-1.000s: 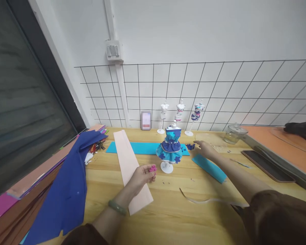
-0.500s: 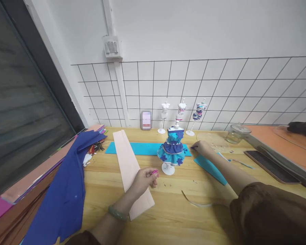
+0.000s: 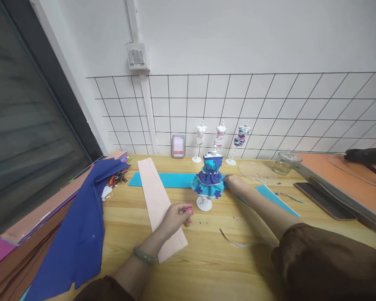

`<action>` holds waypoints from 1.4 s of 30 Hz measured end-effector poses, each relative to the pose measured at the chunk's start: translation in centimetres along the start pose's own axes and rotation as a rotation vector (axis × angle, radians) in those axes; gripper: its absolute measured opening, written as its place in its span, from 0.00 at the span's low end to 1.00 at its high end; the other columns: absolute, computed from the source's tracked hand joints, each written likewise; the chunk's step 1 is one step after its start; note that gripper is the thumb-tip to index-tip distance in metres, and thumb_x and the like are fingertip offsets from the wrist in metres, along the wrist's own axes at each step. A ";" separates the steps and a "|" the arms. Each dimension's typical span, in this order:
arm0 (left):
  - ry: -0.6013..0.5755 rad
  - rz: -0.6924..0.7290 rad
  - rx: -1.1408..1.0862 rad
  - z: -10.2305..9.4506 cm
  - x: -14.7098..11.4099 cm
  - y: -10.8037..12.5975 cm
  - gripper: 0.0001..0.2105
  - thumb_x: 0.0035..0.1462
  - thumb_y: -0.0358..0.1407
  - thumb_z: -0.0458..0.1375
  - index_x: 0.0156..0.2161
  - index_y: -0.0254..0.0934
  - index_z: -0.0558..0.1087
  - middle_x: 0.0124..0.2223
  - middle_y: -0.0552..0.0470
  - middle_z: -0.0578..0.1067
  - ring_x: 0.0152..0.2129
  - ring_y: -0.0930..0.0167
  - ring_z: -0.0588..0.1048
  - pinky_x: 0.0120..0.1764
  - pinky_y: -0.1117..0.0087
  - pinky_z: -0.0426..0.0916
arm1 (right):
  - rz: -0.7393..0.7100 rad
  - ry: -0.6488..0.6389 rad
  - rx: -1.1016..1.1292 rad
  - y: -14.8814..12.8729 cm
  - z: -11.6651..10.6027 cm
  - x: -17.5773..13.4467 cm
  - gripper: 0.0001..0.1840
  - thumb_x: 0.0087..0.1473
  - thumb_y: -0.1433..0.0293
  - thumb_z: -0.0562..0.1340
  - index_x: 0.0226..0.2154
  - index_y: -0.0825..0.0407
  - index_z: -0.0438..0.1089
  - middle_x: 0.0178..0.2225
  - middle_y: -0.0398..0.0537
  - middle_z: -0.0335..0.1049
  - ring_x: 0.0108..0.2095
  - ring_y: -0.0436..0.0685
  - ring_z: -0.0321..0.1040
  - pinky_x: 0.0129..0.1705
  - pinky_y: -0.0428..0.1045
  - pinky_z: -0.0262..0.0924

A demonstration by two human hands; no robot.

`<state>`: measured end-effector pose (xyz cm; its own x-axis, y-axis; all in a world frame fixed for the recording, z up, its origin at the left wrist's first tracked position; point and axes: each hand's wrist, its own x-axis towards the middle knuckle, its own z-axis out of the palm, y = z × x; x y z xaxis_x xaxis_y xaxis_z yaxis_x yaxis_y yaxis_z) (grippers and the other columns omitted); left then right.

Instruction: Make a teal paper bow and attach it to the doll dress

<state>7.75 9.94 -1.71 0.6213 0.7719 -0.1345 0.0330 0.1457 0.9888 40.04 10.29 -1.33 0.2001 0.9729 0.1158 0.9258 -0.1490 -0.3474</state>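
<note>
My left hand [image 3: 177, 217], with a green bangle on the wrist, is closed on a small bright pink piece [image 3: 189, 208] above the pale pink paper strip [image 3: 155, 196]. In the middle stands a miniature dress form [image 3: 204, 203] on a white round base. It wears a ruffled blue dress [image 3: 209, 179] with dark blue flowers. My right hand [image 3: 234, 184] is at the dress's right side, fingers curled together; their tips and anything in them are hard to make out. Behind the form lies a bright blue paper strip [image 3: 175, 180].
Three small dress forms [image 3: 200, 136] and a phone [image 3: 178, 146] stand by the wall. A glass jar [image 3: 283, 164], clear round plate [image 3: 253, 171] and dark flat device [image 3: 324, 200] lie right. Dark blue paper [image 3: 78, 234] covers the left side. A thin ribbon [image 3: 235, 243] lies in front.
My right hand has moved left, up to the dress's side. My left hand still holds the pink piece, nearly in place. The view has shifted slightly.
</note>
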 end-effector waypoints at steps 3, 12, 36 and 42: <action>0.007 -0.009 -0.018 0.0 -0.1 0.2 0.23 0.40 0.44 0.63 0.38 0.27 0.71 0.21 0.53 0.71 0.16 0.75 0.68 0.22 0.73 0.64 | 0.043 -0.019 0.078 -0.2 0.4 0.1 0.14 0.57 0.65 0.55 0.45 0.52 0.65 0.47 0.50 0.64 0.42 0.55 0.65 0.42 0.54 0.62; -0.026 0.017 -0.023 -0.1 0.1 -0.1 0.21 0.42 0.44 0.63 0.38 0.28 0.71 0.21 0.53 0.70 0.16 0.76 0.68 0.22 0.74 0.64 | 0.291 0.082 0.381 1.1 -1.5 -1.3 0.14 0.56 0.65 0.57 0.43 0.56 0.65 0.42 0.49 0.67 0.37 0.53 0.67 0.37 0.52 0.65; -0.172 0.012 -0.213 1.0 -1.7 0.7 0.21 0.43 0.44 0.63 0.41 0.30 0.73 0.37 0.43 0.75 0.34 0.69 0.74 0.39 0.67 0.68 | -0.197 0.179 0.558 -17.2 3.8 -12.0 0.13 0.49 0.74 0.55 0.37 0.50 0.70 0.33 0.49 0.71 0.34 0.57 0.66 0.37 0.52 0.60; -0.062 0.028 -0.189 1.2 -1.5 0.4 0.21 0.43 0.44 0.63 0.40 0.29 0.73 0.38 0.42 0.76 0.34 0.67 0.74 0.39 0.66 0.69 | -0.107 0.229 0.652 -16.8 5.0 -11.7 0.14 0.44 0.75 0.58 0.37 0.51 0.69 0.37 0.51 0.68 0.37 0.58 0.66 0.39 0.54 0.63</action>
<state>7.81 8.09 -1.00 0.6674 0.7384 -0.0970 -0.1287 0.2426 0.9615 20.57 2.32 -1.48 0.2477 0.9038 0.3490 0.5770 0.1518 -0.8025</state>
